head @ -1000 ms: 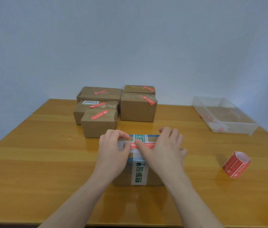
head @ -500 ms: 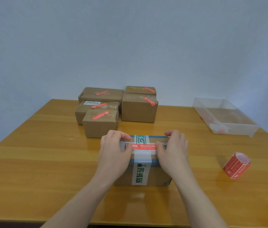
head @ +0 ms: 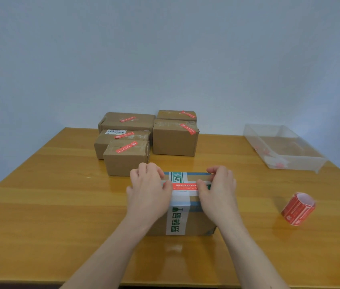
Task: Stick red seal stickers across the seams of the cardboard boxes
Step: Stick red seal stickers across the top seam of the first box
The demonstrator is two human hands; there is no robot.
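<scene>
Table [head: 39, 205]: holds everything.
Far boxes [head: 173, 140]: five, each already sealed red.
Near box [head: 187, 222]: centre, last unsealed.
Hands: left [head: 148, 190] and right [head: 219, 190] fingers curled over box ends, thumbs pressing sticker [head: 183, 186] across seam.
Roll [head: 298, 208]: right, idle.

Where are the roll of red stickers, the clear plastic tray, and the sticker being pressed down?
roll of red stickers [head: 297, 209], head view, on its red outer side.
clear plastic tray [head: 294, 164], head view, on its near wall.
red seal sticker [head: 183, 186], head view, on the stretch showing between the thumbs.
</scene>
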